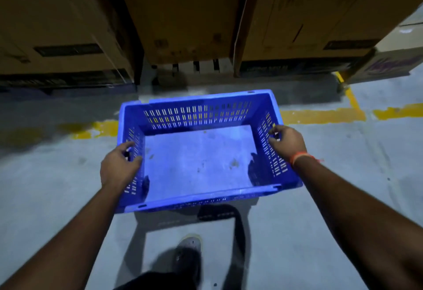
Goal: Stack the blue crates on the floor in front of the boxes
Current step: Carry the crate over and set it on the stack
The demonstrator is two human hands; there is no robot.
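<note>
Holding the blue crate (199, 152) by its two short sides, the left hand (120, 166) and the right hand (287, 140) are curled over the rim, with fingers hooked into the slotted walls. The crate is carried empty above the grey floor (343, 175), in front of the cardboard boxes (183, 19), and its shadow is seen below, so it is not yet set down. No other crate is seen here. A slip is possible, because only the fingertips seem to be caught in the slots. The foot (190, 248) is placed just under the near edge, so it could be struck if the crate is lowered too early. If it is pushed too far forward, the boxes could be hit.
</note>
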